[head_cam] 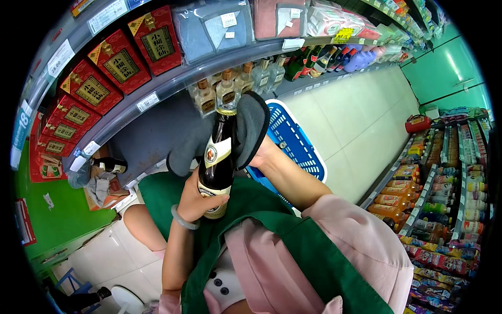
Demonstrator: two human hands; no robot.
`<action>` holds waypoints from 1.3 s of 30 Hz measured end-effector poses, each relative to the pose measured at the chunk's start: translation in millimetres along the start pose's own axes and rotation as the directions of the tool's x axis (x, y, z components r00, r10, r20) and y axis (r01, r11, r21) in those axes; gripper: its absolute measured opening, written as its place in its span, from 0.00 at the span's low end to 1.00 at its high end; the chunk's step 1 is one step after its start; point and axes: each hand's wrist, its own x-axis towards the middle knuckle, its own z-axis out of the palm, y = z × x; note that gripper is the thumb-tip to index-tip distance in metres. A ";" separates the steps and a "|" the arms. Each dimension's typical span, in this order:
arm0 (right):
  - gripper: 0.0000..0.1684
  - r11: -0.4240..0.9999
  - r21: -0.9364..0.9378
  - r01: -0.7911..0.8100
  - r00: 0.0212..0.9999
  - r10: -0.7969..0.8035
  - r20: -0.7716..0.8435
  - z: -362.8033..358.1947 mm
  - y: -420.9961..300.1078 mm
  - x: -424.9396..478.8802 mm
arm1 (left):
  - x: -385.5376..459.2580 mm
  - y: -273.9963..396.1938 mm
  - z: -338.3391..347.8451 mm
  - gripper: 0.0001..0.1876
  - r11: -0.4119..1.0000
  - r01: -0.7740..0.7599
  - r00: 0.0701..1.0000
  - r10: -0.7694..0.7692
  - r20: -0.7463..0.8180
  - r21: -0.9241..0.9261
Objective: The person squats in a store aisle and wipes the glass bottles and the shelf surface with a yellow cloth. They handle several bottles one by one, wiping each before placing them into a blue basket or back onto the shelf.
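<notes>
My left hand (202, 196), bare with a pale bangle at the wrist, grips the lower part of a dark glass beer bottle (217, 165) with cream labels. The bottle stands nearly upright in front of my green apron (255, 200). My right hand (259, 155) is mostly covered by a dark grey fabric mitt (251, 129), whose parts lie on both sides of the bottle's neck and shoulder. The fingers of that hand are hidden, so their grip does not show. Clear liquor bottles (226, 92) stand on the low shelf just beyond the bottle's top.
A blue plastic shopping basket (292, 137) sits on the tiled floor at right. Red gift boxes (119, 68) and packed towels (215, 31) line the upper shelf. A dark bottle (111, 165) lies by an open carton (113, 198) at left. Drink shelves (419, 204) stand at right, a white stool (127, 300) lower left.
</notes>
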 end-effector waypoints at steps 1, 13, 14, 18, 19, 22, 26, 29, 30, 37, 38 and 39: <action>0.15 0.998 0.050 -0.024 0.999 0.026 -0.036 4.1 2.4 -2.0 | 0.6 -1.1 -2.3 0.32 0.999 0.006 1.000 -0.005 0.022 -0.052; 0.13 0.467 -0.875 0.125 0.914 -0.397 -0.082 23.4 53.5 -0.1 | 19.0 -16.7 15.1 0.33 0.856 0.041 0.834 0.255 -0.489 0.516; 0.13 0.478 -0.874 0.088 0.932 -0.349 -0.097 23.8 49.3 2.4 | 19.5 -16.9 13.0 0.33 0.830 0.035 0.832 0.285 -0.477 0.557; 0.18 0.885 -0.465 0.015 0.989 -0.081 -0.121 15.1 31.3 18.4 | 13.8 -19.0 -1.1 0.33 0.956 0.085 0.918 0.035 -0.396 0.282; 0.19 0.949 -0.313 -0.017 0.999 0.003 -0.044 6.5 25.1 20.5 | 13.9 -9.3 -1.0 0.31 0.981 0.150 0.939 -0.103 -0.327 0.123; 0.22 0.956 -0.285 -0.064 0.994 0.088 0.069 -10.6 29.0 17.8 | 5.4 -2.5 -1.5 0.27 0.908 0.258 0.945 -0.308 -0.108 -0.330; 0.24 0.894 -0.449 0.003 0.992 0.053 0.113 -15.5 31.8 16.2 | 7.9 -8.6 -3.1 0.24 0.793 0.242 0.962 -0.271 0.033 -0.559; 0.20 0.945 -0.327 0.026 1.000 -0.030 -0.006 -22.2 37.5 20.0 | 14.6 -20.9 -3.4 0.21 0.870 0.220 0.961 -0.272 -0.058 -0.441; 0.19 0.965 -0.259 0.025 0.998 -0.039 -0.049 -25.5 39.7 21.1 | 17.3 -14.2 -0.4 0.20 0.858 0.291 0.943 -0.333 -0.027 -0.423; 0.16 0.978 -0.200 -0.065 0.996 0.052 -0.070 -34.4 33.0 8.8 | 20.7 21.7 -6.8 0.27 0.724 0.461 0.875 -0.275 -0.398 0.513; 0.16 0.974 -0.195 -0.118 0.993 0.115 -0.028 -38.1 30.3 9.1 | 23.9 24.4 -8.0 0.27 0.734 0.405 0.847 -0.077 -0.526 0.545; 0.17 0.978 -0.171 -0.119 0.992 0.125 0.026 -38.8 31.6 10.6 | 26.1 20.7 -19.0 0.23 0.754 0.297 0.814 0.122 -0.568 0.586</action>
